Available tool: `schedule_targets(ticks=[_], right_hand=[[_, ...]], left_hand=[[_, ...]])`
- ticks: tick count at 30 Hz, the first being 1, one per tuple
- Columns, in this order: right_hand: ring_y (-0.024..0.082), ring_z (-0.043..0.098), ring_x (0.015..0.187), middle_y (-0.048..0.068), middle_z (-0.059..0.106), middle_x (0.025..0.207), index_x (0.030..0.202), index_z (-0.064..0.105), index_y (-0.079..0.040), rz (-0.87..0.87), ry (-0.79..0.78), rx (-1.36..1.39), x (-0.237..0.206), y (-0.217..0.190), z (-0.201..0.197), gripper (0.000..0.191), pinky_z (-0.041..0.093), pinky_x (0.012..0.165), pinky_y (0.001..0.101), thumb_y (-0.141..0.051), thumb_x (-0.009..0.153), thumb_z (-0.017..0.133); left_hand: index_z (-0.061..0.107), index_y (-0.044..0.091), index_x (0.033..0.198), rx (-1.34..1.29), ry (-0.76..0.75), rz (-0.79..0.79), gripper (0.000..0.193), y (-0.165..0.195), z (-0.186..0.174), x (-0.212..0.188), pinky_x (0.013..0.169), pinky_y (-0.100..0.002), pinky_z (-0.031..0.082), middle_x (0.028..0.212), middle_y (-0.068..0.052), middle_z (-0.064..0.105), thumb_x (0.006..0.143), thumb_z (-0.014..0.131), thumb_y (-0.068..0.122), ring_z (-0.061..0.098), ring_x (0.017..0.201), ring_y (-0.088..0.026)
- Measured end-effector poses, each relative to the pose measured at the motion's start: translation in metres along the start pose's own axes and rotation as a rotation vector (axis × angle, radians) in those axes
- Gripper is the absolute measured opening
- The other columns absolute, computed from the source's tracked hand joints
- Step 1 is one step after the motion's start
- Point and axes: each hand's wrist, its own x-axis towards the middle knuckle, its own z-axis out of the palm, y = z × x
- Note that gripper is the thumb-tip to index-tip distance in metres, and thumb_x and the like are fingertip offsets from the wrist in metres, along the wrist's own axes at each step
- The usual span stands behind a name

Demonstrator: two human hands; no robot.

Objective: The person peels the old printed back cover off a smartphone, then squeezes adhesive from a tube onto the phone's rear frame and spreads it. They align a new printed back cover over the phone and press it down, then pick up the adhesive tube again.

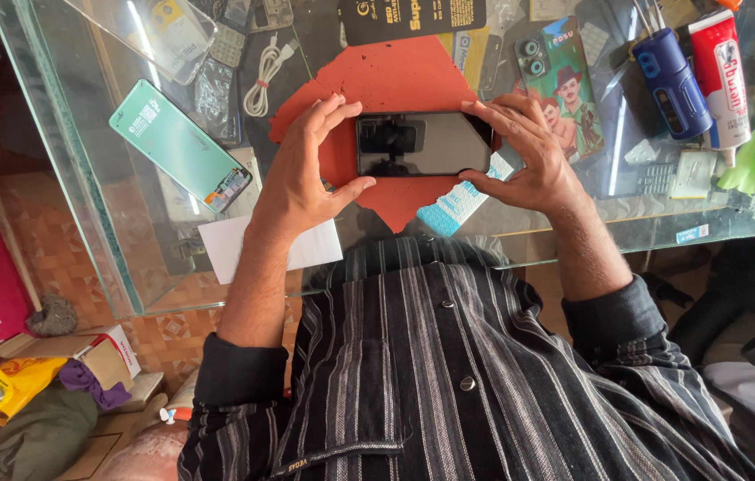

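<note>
Glossy black phone (424,144) on clear glass counter (84,178).

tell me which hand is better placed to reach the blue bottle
Right, probably. The right hand grips the phone's end on the side where the blue bottle lies, so the way there looks short. The left hand holds the far end and would have to cross over the phone.

A black smartphone (424,144) lies flat, screen up and dark, on a red mat (395,76).
</note>
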Motion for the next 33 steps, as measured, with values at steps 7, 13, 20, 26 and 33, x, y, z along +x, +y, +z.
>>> schedule_targets(ticks=[7,13,20,26,33], right_hand=[[0.032,0.058,0.125,0.009,0.065,0.138,0.149,0.054,-0.002,0.007,-0.008,-0.023,0.0013,-0.0017,-0.0001,0.084,0.042,0.113,0.0463,-0.019,0.077,0.093],[0.031,0.059,0.126,0.011,0.066,0.135,0.15,0.053,-0.002,-0.001,-0.012,-0.022,0.0007,-0.0009,-0.0002,0.084,0.038,0.117,0.0496,-0.021,0.079,0.092],[0.033,0.057,0.128,0.012,0.066,0.136,0.152,0.052,-0.003,-0.01,-0.028,-0.034,0.0002,0.0007,-0.0003,0.083,0.038,0.115,0.0495,-0.023,0.081,0.091],[0.035,0.056,0.13,0.011,0.064,0.143,0.154,0.048,-0.004,-0.015,-0.052,-0.048,-0.0005,0.0001,-0.0014,0.085,0.039,0.115,0.0502,-0.024,0.083,0.09],[0.038,0.055,0.138,0.012,0.059,0.15,0.154,0.046,-0.002,-0.01,-0.02,-0.008,-0.004,-0.0018,-0.0033,0.085,0.04,0.12,0.0514,-0.02,0.084,0.09]], left_hand=[[0.028,0.004,0.154,-0.022,0.0,-0.017,0.1,0.0026,-0.0008,0.0019,0.125,-0.043,0.04,0.154,-0.009,0.056,0.082,0.095,0.017,0.046,0.149,-0.032],[0.029,0.005,0.153,-0.006,-0.003,-0.006,0.096,0.0037,-0.0014,0.0019,0.126,-0.043,0.039,0.153,-0.007,0.058,0.083,0.094,0.016,0.046,0.149,-0.031],[0.029,0.006,0.153,0.05,-0.01,-0.002,0.096,0.0035,-0.0001,0.0033,0.125,-0.044,0.038,0.151,-0.005,0.059,0.083,0.094,0.019,0.046,0.148,-0.033],[0.028,0.004,0.154,0.146,-0.039,0.025,0.099,0.0053,-0.0023,0.0066,0.123,-0.046,0.039,0.147,-0.005,0.061,0.082,0.094,0.022,0.049,0.141,-0.035],[0.029,0.005,0.153,0.121,-0.06,-0.007,0.1,0.0068,-0.0047,0.0096,0.12,-0.045,0.041,0.145,-0.005,0.062,0.08,0.095,0.021,0.051,0.14,-0.034]])
